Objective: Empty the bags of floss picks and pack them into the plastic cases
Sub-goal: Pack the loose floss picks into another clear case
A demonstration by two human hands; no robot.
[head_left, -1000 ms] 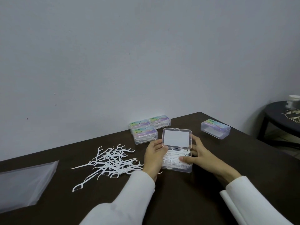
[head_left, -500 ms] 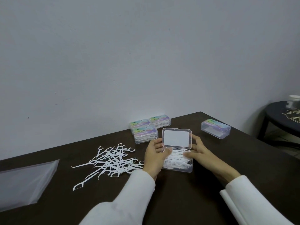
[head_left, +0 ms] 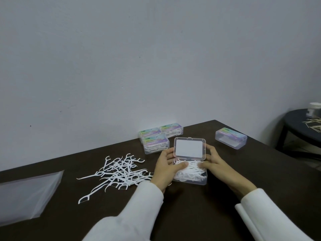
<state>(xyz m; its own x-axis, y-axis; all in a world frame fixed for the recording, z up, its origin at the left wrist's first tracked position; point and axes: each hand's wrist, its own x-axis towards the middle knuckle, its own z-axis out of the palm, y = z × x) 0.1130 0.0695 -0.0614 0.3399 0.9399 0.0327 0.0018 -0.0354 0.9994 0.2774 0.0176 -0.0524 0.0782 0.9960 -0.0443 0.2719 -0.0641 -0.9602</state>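
Dark table (head_left: 225, 197): open case (head_left: 190, 178) lies crosswise, lid (head_left: 189, 147) upright.

1. 2 hands, left hand (head_left: 166, 168) and right hand (head_left: 219, 165), flank an open plastic case (head_left: 190, 178) of floss picks; thumbs press the picks.
2. Loose floss picks (head_left: 119, 173) lie left on the dark table (head_left: 199, 214).
3. 4 closed cases (head_left: 155, 145) sit behind.

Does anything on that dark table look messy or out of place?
Yes: a tangled pile of loose white floss picks sprawls on the dark table left of the open clear plastic case, one stray apart near the flat empty clear bag.
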